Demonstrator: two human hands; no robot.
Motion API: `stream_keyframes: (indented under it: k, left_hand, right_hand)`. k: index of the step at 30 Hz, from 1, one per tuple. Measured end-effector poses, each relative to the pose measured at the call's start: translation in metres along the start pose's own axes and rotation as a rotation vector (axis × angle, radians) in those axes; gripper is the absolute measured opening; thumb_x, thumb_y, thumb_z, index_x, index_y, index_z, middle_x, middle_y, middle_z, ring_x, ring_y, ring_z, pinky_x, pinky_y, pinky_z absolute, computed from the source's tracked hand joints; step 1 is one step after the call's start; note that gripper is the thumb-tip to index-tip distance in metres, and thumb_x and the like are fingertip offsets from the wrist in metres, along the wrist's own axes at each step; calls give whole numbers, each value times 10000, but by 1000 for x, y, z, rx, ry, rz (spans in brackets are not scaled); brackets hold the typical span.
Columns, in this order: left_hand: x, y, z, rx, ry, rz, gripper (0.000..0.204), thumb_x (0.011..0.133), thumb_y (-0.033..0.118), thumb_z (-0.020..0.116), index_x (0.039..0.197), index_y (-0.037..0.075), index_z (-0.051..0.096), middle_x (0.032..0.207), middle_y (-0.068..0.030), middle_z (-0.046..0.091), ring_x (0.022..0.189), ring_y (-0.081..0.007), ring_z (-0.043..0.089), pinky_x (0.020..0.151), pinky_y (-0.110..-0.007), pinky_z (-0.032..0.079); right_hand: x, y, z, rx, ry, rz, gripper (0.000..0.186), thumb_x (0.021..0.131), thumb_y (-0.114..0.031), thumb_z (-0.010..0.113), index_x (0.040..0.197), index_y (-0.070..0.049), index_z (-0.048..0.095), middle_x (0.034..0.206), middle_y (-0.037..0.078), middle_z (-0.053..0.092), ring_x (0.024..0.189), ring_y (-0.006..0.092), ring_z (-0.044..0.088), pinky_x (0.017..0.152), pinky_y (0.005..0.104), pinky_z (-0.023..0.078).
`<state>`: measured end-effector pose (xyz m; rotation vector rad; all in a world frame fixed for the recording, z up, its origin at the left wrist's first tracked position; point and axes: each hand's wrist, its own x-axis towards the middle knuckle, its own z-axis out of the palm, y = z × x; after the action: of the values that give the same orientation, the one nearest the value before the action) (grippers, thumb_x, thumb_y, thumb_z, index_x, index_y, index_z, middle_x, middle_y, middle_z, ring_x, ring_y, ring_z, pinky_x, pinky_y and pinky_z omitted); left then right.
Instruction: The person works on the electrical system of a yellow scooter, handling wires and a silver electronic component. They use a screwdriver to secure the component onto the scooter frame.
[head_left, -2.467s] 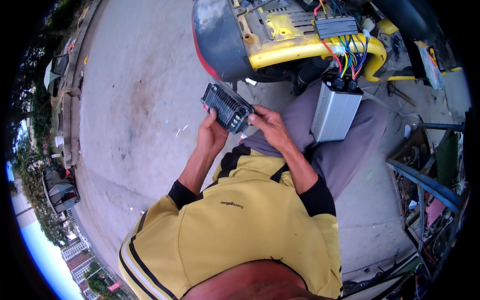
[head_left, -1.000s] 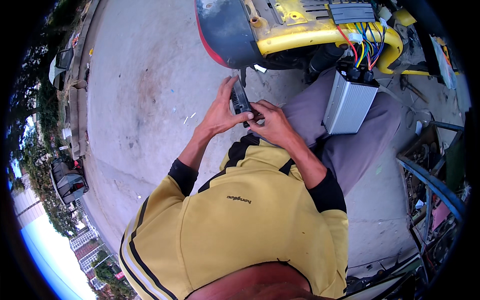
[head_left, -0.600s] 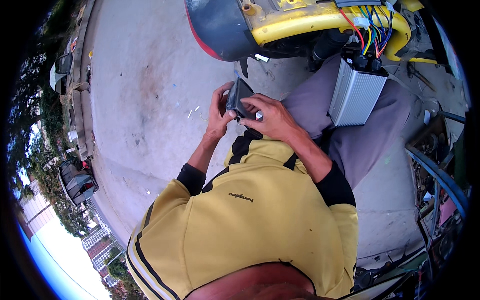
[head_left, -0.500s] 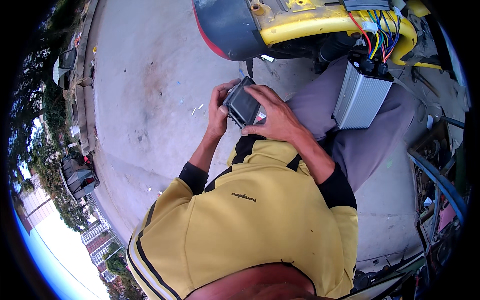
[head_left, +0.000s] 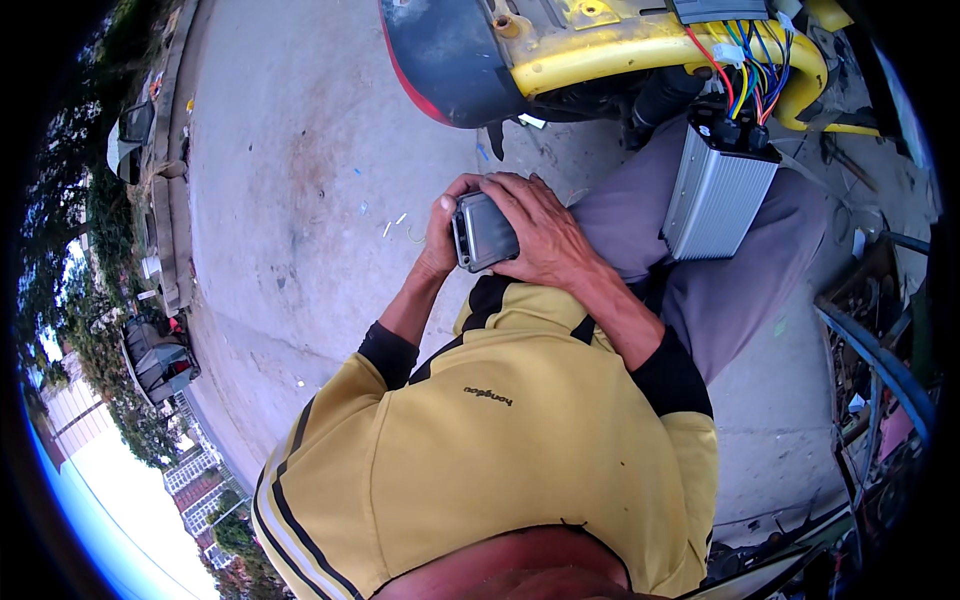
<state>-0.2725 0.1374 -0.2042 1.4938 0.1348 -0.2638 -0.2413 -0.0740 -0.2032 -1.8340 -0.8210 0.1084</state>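
A dark finned electronic module is held between both hands over my lap, its smooth face turned up. My left hand grips its left end, fingers partly behind it. My right hand wraps over its top and right side, fingers curled across the upper edge. A silver ribbed controller box lies on my purple-grey trousered leg, with colored wires rising from its connectors toward a yellow vehicle frame. A smaller dark box sits on that frame at the top edge.
Concrete ground spreads left to a curb, with parked covered vehicles and trees beyond. A blue metal rack full of scrap parts stands close on my right. A hammer lies beside the vehicle, whose dark body panel overhangs the ground.
The module has been turned over from fins up to smooth face up. My right hand has moved higher over it, fingers now across the top. The view shifted slightly against the vehicle.
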Motion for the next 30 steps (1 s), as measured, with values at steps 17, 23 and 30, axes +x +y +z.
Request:
stream_keyframes:
  k: [17,23,30]
  left_hand:
    - [-5,51,25,145,-46,-64,1170,752,623,825,1591,-3,304,1548,-202,456,1434,-305,457,1212,-442,325]
    - [-2,54,27,480,112,105,1033,709,355,914,1505,-15,368,1433,-219,532,1325,-332,548,1149,-460,420]
    - [-7,77,40,846,237,93,1013,664,352,928,1447,-26,410,1348,-213,569,1248,-338,588,1087,-456,469]
  right_hand:
    - [-4,7,5,157,197,-73,1010,610,-30,910,1477,-56,392,1501,199,445,1482,415,402,1231,564,338]
    - [-3,3,4,99,155,32,1102,599,-101,938,1525,-64,342,1550,207,385,1445,430,440,1185,492,422]
    - [-3,-1,-2,214,65,92,1156,658,-145,953,1572,-48,252,1611,227,367,1468,427,428,1164,467,453]
